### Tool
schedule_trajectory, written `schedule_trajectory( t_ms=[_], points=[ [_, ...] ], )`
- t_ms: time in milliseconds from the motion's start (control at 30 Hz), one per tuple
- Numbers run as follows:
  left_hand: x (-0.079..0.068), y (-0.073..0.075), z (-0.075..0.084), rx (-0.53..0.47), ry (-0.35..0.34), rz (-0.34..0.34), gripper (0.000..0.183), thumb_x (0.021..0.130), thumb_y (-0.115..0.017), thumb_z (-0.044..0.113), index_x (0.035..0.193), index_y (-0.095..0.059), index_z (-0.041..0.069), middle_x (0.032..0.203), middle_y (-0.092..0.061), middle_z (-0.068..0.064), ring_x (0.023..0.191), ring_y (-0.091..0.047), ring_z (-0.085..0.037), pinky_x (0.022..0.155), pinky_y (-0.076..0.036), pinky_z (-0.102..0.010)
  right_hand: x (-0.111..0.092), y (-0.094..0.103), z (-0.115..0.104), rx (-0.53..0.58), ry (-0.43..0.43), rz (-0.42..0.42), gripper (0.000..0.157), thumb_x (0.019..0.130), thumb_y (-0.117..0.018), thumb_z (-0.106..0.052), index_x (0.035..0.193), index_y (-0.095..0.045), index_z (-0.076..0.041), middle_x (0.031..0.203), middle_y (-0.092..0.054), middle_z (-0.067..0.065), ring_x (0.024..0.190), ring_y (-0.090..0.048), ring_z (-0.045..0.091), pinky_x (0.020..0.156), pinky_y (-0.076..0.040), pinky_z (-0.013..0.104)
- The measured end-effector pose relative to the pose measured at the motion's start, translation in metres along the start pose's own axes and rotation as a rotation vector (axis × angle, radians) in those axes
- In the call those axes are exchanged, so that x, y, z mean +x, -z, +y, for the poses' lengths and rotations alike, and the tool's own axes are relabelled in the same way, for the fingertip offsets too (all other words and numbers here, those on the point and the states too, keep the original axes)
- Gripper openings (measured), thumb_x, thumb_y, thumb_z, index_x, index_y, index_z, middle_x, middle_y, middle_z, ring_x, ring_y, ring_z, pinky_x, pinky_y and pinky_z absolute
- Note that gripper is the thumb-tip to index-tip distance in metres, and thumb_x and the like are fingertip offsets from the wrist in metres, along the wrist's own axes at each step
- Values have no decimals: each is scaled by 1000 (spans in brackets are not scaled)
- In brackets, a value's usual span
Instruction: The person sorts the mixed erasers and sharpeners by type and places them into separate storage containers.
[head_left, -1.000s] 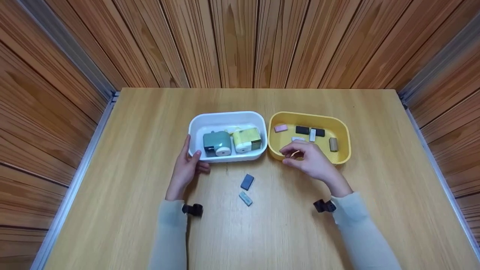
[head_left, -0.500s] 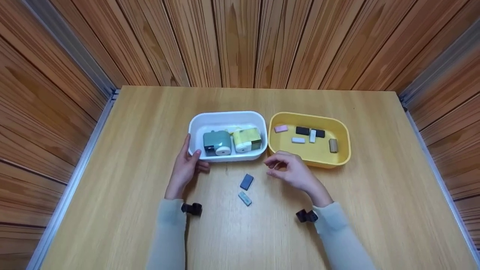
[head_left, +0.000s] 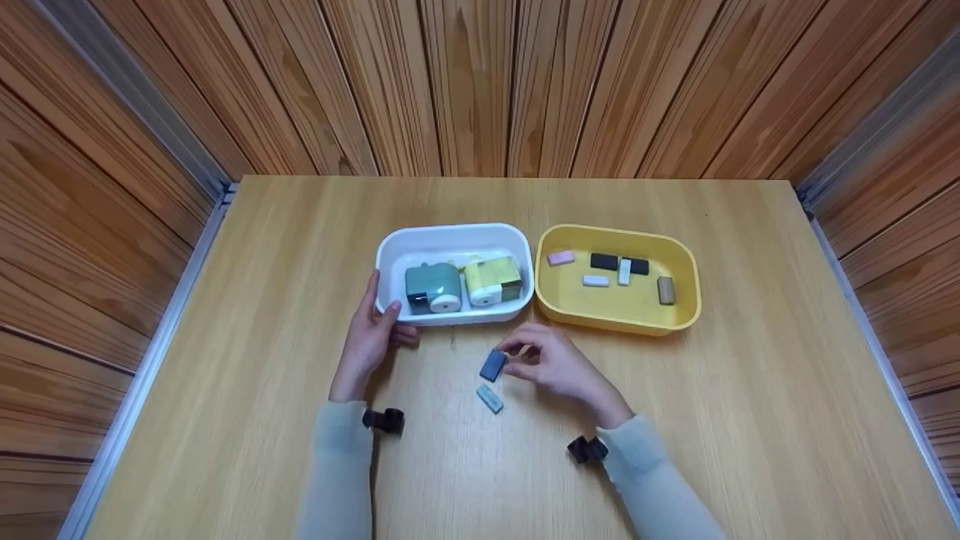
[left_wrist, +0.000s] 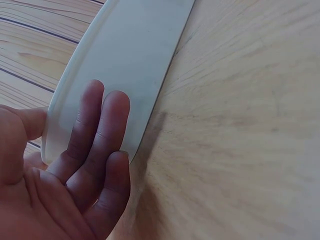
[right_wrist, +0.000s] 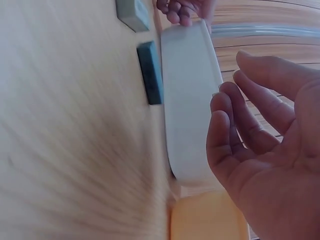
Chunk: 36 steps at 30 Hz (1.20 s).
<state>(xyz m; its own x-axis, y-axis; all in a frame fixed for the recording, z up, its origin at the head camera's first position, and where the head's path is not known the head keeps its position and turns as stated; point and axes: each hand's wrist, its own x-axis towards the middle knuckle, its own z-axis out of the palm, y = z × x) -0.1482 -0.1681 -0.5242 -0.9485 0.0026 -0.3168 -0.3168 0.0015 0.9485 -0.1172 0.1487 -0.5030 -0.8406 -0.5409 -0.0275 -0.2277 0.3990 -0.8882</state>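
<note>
My left hand [head_left: 365, 349] holds the front left corner of a white tray [head_left: 450, 319], thumb at the rim and other fingers along its outer wall. Inside the tray sit a teal pencil sharpener [head_left: 433, 286] and a yellow one [head_left: 493, 280]. My right hand [head_left: 553, 361] holds nothing; its fingers are loosely bent, thumb apart, beside a dark blue eraser [head_left: 493, 365]. The right wrist view shows a gap between those fingers and the dark blue eraser [right_wrist: 150, 74]. Just in front of it on the table lies a light blue eraser [head_left: 490, 399].
A yellow tray [head_left: 615, 322] stands against the white tray's right side. Spread over its floor are a pink eraser [head_left: 560, 258], black, white and brown ones. Wood-panelled walls [head_left: 480, 90] enclose the back and sides of the table [head_left: 300, 247].
My right hand has moved left and toward me, from over the yellow tray's front rim to beside the dark blue eraser. The left hand has stayed at the white tray.
</note>
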Motion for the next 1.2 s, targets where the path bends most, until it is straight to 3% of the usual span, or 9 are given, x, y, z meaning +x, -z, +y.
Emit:
schedule_trajectory(
  t_ms=[267,467,800,1033,1200],
  points=[
    [1,2,5,-5,37,-22,66,107,-47,27,157,-8,47,93,-68,-24,91,-69,-40,89,-56,-46,1,-16,3,17,1,-71,27,89,-75,-10,116,-71,-9,111,-64,4,100,-62,24,89,-52,41],
    [-8,0,15,-9,57,-43,68,107,-47,25,159,-6,42,94,-68,-25,93,-69,-41,89,-56,-47,-1,-25,6,2,-15,-139,30,88,-75,-9,118,-70,-11,111,-64,3,100,-60,19,91,-51,36],
    [0,0,-1,-8,-28,-19,66,106,-50,29,158,-13,46,90,-68,-23,86,-71,-37,83,-58,-44,2,-25,11,-110,-8,-275,43,84,-81,-13,125,-70,-17,119,-63,-11,105,-57,13,96,-48,34],
    [-1,0,0,-11,-13,-21,65,106,-50,31,157,-12,48,91,-68,-23,86,-71,-37,83,-58,-44,3,-22,10,-120,-19,-358,51,82,-83,-13,131,-67,-19,128,-59,-11,109,-54,13,99,-44,34],
    [-1,2,0,-5,-5,-27,65,106,-49,31,156,-12,50,92,-68,-24,88,-70,-38,85,-58,-44,2,-24,7,-116,-30,-376,49,82,-82,-11,128,-68,-19,123,-58,-12,104,-55,13,93,-47,32]
  ],
)
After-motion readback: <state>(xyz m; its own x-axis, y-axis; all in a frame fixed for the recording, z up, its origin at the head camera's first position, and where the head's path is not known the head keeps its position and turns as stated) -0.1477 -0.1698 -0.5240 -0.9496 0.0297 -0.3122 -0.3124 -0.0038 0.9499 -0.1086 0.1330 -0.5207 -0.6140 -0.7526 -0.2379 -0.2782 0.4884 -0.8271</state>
